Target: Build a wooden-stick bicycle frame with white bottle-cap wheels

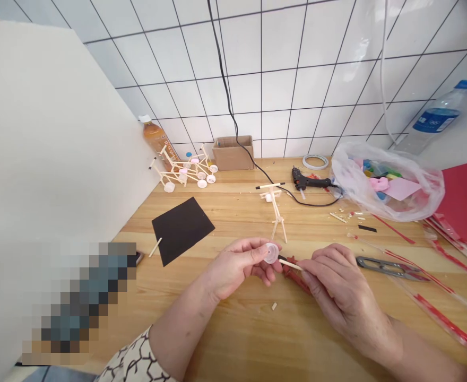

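Observation:
My left hand (243, 262) pinches a white plastic bottle cap (272, 253), its hollow side turned toward me. Between the fingers of my right hand (340, 292) is a thin wooden stick (290, 264), its far end near the cap; whether the two touch I cannot tell. Under the stick lie red-handled pliers (297, 278), partly hidden by my hands. Just beyond my hands stands a small frame of wooden sticks (276, 209) with a dark-tipped crossbar. A short bit of stick (274, 306) rests on the table in front of me.
Stick-and-cap models (186, 170) stand back left beside a tea bottle (156, 135) and cardboard box (233, 154). Black card (183, 229) lies left. A glue gun (309, 180), its cord, a bag of scraps (388, 183), thread snips (392, 268) and red strips are on the right.

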Motion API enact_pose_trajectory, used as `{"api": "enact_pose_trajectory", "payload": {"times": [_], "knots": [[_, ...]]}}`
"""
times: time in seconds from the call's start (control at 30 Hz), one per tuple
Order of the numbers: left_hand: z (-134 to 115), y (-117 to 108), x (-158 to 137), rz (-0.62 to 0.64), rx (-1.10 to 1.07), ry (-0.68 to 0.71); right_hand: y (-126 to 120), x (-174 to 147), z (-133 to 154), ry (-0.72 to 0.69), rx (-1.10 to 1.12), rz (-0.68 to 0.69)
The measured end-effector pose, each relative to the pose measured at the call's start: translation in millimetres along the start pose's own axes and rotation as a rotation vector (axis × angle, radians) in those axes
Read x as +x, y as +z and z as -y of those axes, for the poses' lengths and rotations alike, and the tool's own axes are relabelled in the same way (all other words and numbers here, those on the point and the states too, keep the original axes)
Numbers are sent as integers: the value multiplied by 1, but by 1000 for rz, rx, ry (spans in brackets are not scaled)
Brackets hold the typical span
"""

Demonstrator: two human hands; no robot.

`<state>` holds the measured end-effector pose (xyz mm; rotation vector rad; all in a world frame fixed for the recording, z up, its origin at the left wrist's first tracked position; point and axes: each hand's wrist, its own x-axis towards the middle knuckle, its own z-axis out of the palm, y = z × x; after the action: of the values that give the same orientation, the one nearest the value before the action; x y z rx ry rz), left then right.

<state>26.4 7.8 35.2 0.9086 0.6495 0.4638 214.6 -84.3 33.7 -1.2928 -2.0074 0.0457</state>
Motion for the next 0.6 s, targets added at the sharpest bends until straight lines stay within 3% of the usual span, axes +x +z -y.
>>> {"api": "enact_pose_trajectory", "payload": {"times": [0.6], "knots": [[11, 4, 5, 88, -39, -86, 4, -1, 4, -14, -68, 63]]}}
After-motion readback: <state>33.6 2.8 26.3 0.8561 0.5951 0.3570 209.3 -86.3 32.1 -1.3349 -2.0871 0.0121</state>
